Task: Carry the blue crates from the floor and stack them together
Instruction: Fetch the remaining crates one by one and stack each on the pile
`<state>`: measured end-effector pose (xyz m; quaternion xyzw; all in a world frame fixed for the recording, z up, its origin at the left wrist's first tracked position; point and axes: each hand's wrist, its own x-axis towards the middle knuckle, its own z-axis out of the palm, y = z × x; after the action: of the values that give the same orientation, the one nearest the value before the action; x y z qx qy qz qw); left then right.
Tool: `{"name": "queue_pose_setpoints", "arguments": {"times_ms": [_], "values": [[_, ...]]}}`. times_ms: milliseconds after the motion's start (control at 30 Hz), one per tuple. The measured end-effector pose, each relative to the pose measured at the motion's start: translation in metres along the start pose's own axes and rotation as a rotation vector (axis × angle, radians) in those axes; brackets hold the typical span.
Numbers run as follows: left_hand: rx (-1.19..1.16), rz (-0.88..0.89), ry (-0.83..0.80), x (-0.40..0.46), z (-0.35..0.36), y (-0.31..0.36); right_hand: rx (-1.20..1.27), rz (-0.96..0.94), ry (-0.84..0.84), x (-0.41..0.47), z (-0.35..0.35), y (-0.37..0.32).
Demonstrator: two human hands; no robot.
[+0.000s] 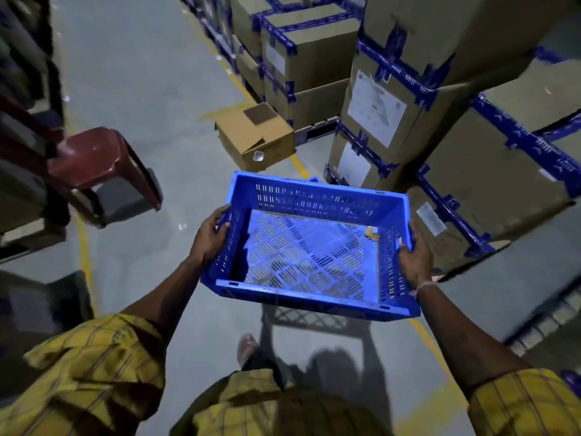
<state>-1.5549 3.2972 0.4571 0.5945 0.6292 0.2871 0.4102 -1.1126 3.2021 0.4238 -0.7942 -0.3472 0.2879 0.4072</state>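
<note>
Grey concrete floor (151,99) runs ahead as an open aisle, edged by a yellow line (84,247) at left and another at right. Stacked cartons (490,171) bound with blue tape wall the right side; a small open carton (254,136) sits on the floor ahead, a red plastic stool (94,155) at left. The blue crate (309,247) is carried clear of the floor, slotted walls, lattice base, a small brownish scrap, perhaps paper, inside. Left hand (210,237) and right hand (414,256) each have a closed grip on its side rims
</note>
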Motion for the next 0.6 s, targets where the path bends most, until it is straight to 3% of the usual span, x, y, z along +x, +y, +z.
{"name": "queue_pose_setpoints", "arguments": {"times_ms": [267, 600], "values": [[0.057, 0.115, -0.167, 0.170, -0.043, 0.023, 0.015, 0.103, 0.171, 0.041, 0.070, -0.051], [-0.003, 0.147, -0.336, 0.367, -0.001, 0.046, 0.124, 0.177, 0.204, 0.120, 0.128, -0.064]]}}
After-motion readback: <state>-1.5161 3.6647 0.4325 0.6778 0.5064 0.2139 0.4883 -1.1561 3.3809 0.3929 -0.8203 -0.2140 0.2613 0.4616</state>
